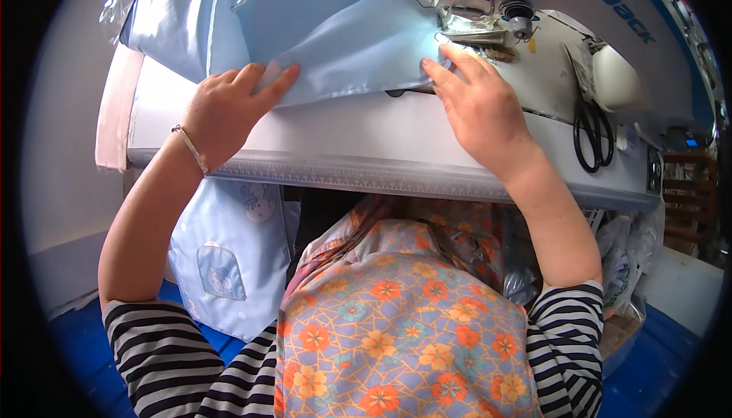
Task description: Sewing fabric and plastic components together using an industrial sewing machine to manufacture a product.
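Observation:
A light blue cloth [358,44] with a pale pattern spreads over the white table of a sewing machine [640,14]. Its near edge runs between my two hands. My left hand [232,101] rests palm down on the cloth's left part, thumb and fingers apart. At the right end of that edge, my right hand [484,101] has its fingertips closed on the cloth's corner, close beside the lit needle area. The fingertips' undersides are hidden, as is part of the presser foot [442,36].
Black-handled scissors [591,132] lie on the table to the right of my right hand. A ruler strip [343,174] runs along the table's front edge. Below hangs more blue printed cloth [229,258], left of my flowered apron [404,319]. Plastic bags [629,250] sit at lower right.

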{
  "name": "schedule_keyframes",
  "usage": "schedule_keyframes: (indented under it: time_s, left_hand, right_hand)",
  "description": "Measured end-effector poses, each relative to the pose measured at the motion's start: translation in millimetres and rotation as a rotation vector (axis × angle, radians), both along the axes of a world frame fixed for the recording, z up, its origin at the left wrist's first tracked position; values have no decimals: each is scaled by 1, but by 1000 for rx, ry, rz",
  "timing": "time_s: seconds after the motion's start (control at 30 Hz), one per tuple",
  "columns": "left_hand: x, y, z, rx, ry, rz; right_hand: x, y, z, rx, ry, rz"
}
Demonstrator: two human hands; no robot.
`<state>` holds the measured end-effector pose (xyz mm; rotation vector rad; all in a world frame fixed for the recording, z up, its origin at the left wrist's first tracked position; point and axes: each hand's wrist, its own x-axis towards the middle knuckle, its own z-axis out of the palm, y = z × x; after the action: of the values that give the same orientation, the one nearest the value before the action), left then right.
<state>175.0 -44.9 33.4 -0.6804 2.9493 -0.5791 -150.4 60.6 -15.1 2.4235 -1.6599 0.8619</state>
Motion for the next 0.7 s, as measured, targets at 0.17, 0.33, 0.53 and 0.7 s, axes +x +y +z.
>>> schedule_keyframes:
  time_s: [0.17, 0.33, 0.53, 0.7]
  left_hand:
    - [-17, 13, 3, -58, -68, 31]
    - [-29, 51, 9, -28, -246, -47]
    - [-79, 97, 13, 443, -33, -117]
    - [-125, 96, 10, 532, 62, -160]
  right_hand:
    - [3, -5, 1, -1, 37, -12]
    - [4, -4, 1, 13, 48, -28]
    - [0, -6, 0, -5, -40, -40]
    - [-1, 2, 10, 3, -82, 36]
